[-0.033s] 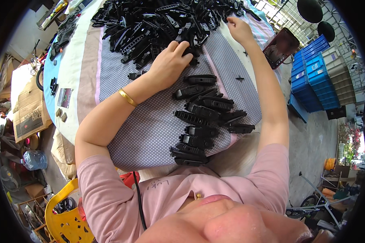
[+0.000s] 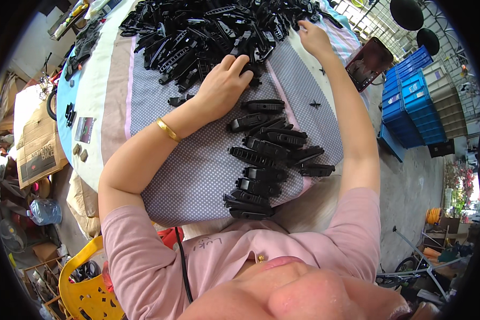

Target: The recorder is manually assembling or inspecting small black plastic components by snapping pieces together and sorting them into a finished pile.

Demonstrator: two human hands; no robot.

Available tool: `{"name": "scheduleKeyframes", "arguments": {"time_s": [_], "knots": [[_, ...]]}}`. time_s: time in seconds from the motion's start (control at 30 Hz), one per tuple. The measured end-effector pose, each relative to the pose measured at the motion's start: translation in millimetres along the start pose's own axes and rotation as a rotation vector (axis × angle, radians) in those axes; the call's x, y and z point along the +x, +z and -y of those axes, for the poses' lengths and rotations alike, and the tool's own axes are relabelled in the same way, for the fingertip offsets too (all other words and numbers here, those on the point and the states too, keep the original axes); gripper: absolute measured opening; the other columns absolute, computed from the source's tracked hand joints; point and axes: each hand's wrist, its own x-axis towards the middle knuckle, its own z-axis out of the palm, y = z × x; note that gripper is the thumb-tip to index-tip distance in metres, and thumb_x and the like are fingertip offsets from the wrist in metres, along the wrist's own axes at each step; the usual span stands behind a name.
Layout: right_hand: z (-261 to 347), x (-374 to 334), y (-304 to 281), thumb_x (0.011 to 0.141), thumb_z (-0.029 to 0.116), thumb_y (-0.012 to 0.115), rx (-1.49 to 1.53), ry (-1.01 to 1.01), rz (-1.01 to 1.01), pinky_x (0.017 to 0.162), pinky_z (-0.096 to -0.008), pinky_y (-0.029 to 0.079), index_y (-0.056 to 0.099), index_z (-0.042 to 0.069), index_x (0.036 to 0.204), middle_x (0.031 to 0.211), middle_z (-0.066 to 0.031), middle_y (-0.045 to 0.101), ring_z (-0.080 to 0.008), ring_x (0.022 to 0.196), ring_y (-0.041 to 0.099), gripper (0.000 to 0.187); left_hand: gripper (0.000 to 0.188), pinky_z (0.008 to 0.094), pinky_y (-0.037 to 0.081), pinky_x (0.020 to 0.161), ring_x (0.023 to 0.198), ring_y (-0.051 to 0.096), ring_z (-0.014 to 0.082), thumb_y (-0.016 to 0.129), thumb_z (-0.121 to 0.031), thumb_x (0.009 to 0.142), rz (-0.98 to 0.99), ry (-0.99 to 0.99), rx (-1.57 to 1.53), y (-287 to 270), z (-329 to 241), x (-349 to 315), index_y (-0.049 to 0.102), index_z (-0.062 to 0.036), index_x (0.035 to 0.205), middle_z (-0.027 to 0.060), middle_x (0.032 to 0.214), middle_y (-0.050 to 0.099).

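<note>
A big heap of black plastic parts [image 2: 197, 32], some with ladder-like slots, covers the far side of the cloth-covered table [image 2: 181, 181]. At the heap's near edge my left hand [image 2: 225, 85] curls its fingers over a black plastic part [image 2: 256, 69], mostly hidden by the hand. Farther right, my right hand [image 2: 313, 40] is closed at the heap's right edge. Whatever its fingertips hold is too small to make out. Between my forearms a loose column of black plastic pieces [image 2: 264, 146] runs toward me, several of them overlapping. One small black part [image 2: 180, 100] lies beside my left wrist.
A phone [image 2: 369, 61] stands right of my right forearm. Small black star-shaped bits [image 2: 314, 104] lie near that arm. Blue crates [image 2: 410, 96] are stacked on the right. A yellow chair [image 2: 88, 282] and a cardboard box [image 2: 40, 144] are at left.
</note>
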Motion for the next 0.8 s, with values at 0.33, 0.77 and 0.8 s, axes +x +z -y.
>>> {"name": "scheduleKeyframes", "arguments": {"time_s": [0.33,0.77,0.8], "knots": [[2.3,49.7,49.3,0.088,0.039,0.042,-0.277,0.1,0.275,0.096,-0.0412,0.038,0.043,0.02,0.13,0.126,-0.0241,0.045,-0.0422,0.113,0.046,0.047,0.019,0.0341,0.043,0.077,0.094,0.048,0.0238,0.059,-0.012,0.07,-0.08,-0.03,-0.005,1.8,0.8,1.1,0.054,-0.0044,0.087,0.0098,0.106,0.048],[55.6,-27.0,-0.8,0.085,0.023,0.045,-0.287,-0.052,0.327,0.083,-0.0403,0.047,0.063,0.008,0.104,0.105,-0.0169,0.06,-0.0331,0.098,0.057,0.03,0.027,0.0312,0.047,0.056,0.061,0.057,0.0245,0.063,-0.01,0.079,-0.337,-0.314,-0.479,-6.7,1.1,1.6,0.046,-0.0007,0.098,0.0112,0.075,0.058],[54.0,-36.1,-1.4,0.085,0.019,0.045,-0.212,-0.107,0.252,0.082,-0.0399,0.047,0.062,0.008,0.105,0.104,-0.0167,0.06,-0.033,0.097,0.057,0.029,0.027,0.0312,0.047,0.056,0.061,0.057,0.0245,0.063,-0.01,0.079,-0.338,-0.312,-0.483,-7.2,-0.9,3.2,0.046,-0.0007,0.098,0.0112,0.075,0.058]]}}
